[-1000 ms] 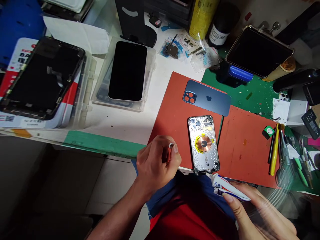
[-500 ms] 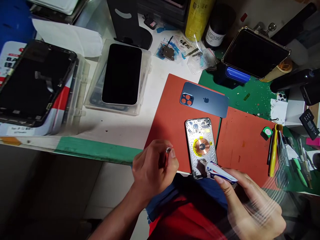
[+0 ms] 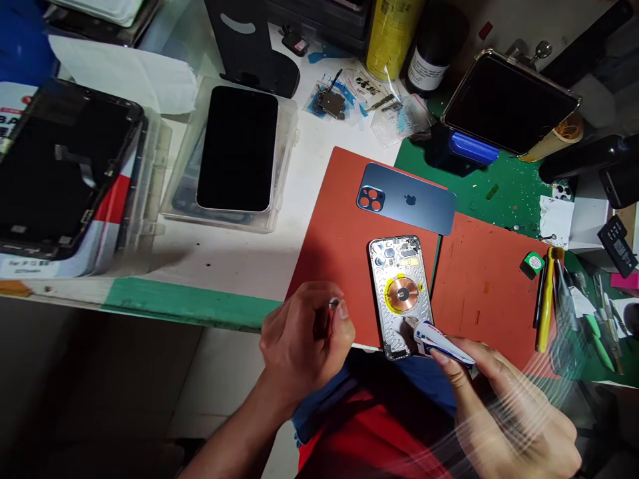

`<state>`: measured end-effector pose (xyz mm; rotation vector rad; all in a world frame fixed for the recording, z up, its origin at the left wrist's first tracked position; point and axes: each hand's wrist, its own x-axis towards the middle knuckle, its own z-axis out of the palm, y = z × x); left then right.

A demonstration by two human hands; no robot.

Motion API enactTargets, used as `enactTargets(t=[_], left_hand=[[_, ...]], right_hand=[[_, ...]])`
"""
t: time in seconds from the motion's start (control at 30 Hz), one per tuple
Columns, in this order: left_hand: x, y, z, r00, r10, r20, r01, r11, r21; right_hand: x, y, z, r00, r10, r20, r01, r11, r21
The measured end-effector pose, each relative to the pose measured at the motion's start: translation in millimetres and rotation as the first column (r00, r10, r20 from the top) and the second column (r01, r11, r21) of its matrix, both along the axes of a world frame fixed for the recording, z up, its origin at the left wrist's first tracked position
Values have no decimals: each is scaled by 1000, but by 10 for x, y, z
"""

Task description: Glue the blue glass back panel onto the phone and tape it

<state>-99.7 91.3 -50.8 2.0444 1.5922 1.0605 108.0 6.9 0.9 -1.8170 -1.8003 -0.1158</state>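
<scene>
From the head view, the tube (image 3: 443, 343) has shifted inward from the bottom end of the phone body (image 3: 393, 324); its tip now shows just below the copper coil (image 3: 403, 294), so the work seems to centre on the flat face. The right hand (image 3: 514, 406) pinches the tube; whether the tip touches is hard to tell. The left hand (image 3: 308, 336), curled narrow, nips a small pale piece (image 3: 333, 303). The phone body lies at the near right corner of the left red mat (image 3: 329, 233).
</scene>
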Motion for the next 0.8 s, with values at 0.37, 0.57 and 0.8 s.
enactTargets(t=[0.37,0.57,0.8], left_hand=[[-2,-14,0,999,30,-29,-30,1000,5],[-1,-4,4,999,20,-29,-19,1000,9],[16,-7,4,999,34,-10,-34,999,11]], right_hand=[[49,-72,-40,1000,21,-10,-20,1000,8],[-23,-97,-12,997,-3,-75,5,1000,23],[-63,-111,51,990,-14,-140,11,1000,-17]])
